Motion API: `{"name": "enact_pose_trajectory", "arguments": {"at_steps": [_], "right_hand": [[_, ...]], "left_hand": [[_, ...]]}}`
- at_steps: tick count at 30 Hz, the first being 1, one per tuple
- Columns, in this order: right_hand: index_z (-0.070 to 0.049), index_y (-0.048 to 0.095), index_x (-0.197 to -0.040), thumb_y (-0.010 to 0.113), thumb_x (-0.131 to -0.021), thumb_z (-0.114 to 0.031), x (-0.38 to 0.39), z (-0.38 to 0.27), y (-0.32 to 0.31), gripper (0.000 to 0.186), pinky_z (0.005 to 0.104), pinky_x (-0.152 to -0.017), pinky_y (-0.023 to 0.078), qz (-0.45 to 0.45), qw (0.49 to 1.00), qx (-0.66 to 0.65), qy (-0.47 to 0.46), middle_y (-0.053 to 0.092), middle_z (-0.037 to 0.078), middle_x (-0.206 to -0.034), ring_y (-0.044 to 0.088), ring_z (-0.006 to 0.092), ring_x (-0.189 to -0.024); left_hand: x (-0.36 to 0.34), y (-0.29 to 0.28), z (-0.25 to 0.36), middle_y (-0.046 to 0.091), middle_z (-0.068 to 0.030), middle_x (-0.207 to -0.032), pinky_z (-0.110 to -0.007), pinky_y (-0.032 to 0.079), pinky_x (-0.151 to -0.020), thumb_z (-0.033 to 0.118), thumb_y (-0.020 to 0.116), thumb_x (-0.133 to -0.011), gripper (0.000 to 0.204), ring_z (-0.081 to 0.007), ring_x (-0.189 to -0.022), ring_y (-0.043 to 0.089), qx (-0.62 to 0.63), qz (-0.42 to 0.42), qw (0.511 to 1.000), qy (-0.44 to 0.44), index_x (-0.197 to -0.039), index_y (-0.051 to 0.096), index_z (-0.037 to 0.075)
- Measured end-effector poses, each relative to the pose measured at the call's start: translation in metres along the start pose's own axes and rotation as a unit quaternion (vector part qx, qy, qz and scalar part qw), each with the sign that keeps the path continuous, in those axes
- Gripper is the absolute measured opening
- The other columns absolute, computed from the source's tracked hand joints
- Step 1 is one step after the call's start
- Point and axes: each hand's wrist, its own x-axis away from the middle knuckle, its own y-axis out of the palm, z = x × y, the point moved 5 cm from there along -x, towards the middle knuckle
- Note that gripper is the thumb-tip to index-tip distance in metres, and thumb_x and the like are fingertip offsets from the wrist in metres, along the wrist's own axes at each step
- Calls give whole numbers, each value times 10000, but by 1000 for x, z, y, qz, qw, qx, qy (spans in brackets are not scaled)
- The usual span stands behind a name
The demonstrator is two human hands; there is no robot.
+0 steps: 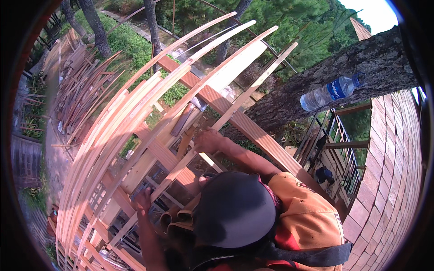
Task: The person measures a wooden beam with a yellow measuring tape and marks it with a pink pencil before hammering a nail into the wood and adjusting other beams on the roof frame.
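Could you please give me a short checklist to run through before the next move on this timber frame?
1. Right hand at the slat: ok.
2. Left hand gripping the slat: cannot tell; it is close beside it.
3. Slat lying across the grooved beam: ok.
4. Slat fastened to the beam: cannot tell; no fixing can be made out.
5. Gaps in the frame near the left hand covered: not ok; they look open.
6. Bottle away from both hands: ok; it is by the trunk.
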Motion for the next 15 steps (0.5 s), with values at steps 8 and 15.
{"name": "enact_pose_trajectory", "arguments": {"at_steps": [8, 15], "right_hand": [[-194, 702, -1100, 558, -856, -561, -24, 1, -39, 464, 535, -1034, 367, -50, 998, -16, 26, 703, 101, -1052, 619, 308, -1107], [-59, 671, -1111, 626, -888, -253, -43, 44, -57, 299, 423, -831, 528, 117, 974, -189, 45, 679, 211, -1053, 667, 357, -957]], "left_hand": [[-17, -2, -4, 661, -232, -884, -507, 482, -757, 449, 492, -969, 445, -428, -855, 635, -9, 18, 1000, 11, -962, 664, 38], [-12, -1, 5, 643, -186, -865, -482, 485, -777, 417, 556, -950, 380, -388, -859, 629, -17, 43, 999, 7, -938, 659, 52]]}}
